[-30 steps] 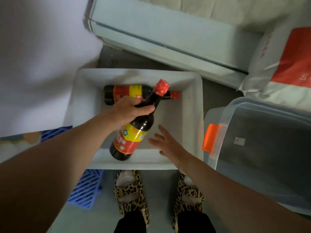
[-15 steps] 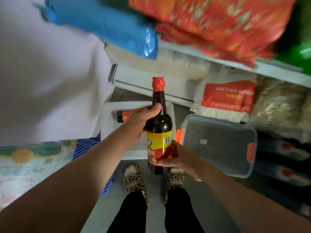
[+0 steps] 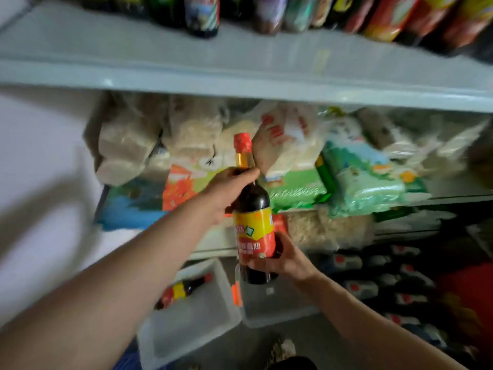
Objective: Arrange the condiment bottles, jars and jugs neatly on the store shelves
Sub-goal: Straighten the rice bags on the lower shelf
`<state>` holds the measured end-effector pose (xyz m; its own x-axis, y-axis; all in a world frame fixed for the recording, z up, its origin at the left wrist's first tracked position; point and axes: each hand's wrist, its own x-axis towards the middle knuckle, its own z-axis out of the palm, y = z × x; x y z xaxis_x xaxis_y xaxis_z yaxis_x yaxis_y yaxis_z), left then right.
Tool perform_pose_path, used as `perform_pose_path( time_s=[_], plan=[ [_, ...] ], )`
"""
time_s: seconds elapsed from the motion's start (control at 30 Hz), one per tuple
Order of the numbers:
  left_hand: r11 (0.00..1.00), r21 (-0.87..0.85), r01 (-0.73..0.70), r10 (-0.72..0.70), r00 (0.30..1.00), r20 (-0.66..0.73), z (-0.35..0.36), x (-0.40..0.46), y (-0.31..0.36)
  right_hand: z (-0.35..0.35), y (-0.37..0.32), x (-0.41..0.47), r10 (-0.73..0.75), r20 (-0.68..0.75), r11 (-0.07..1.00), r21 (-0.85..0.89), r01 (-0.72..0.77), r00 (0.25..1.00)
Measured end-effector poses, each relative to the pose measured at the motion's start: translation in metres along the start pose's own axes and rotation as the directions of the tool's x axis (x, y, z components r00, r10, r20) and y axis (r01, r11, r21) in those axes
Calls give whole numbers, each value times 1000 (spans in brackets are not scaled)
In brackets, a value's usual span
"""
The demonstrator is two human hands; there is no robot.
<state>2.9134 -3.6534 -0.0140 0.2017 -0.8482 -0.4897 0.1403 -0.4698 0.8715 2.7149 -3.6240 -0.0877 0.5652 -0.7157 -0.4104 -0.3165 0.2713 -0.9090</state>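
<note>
A dark sauce bottle (image 3: 253, 209) with a red cap and a yellow-and-red label is being held upright by both hands, pretty much dead centre in front of the shelving. The left hand (image 3: 226, 193) is being wrapped around the bottle's shoulder and lower neck, thumb up near the gold neck band, so it's closed on the glass. The right hand (image 3: 280, 259) is being cupped around the bottom part of the bottle, fingers curled over the lower edge of the label, also gripping it.

Relative to the bottle: above it a pale metal shelf (image 3: 240, 60) is being shown running across the view, and along the back of that shelf a row of bottles and jars (image 3: 293, 12) is being lined up, though it's all too blurry for labels to be read. Directly behind the bottle, bags of dry goods (image 3: 293, 156) are being stacked on the next shelf down, some pale and grainy, some green-printed. Below and left of the bottle, a white tub (image 3: 192, 324) is being left on the floor with a second sauce bottle (image 3: 184, 289) lying on its side in it. Just below the bottle, a clear bin (image 3: 274, 311) with an orange latch is being kept right beside that tub. Lower right of the bottle, dark bottles with red caps (image 3: 386, 287) are being stored lying down.
</note>
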Motion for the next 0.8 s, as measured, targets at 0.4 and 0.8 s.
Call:
perform_pose_path(
  time_s=[0.4,0.8],
  plan=[
    [914,123,-386,369,919,142,131,-20,227,-182,-150,-20,-342,-133,935,56,351,930],
    [724,283,-629,657,753,-6,324,61,362,-420,-251,27,-519,-221,854,-165,493,826]
  ],
)
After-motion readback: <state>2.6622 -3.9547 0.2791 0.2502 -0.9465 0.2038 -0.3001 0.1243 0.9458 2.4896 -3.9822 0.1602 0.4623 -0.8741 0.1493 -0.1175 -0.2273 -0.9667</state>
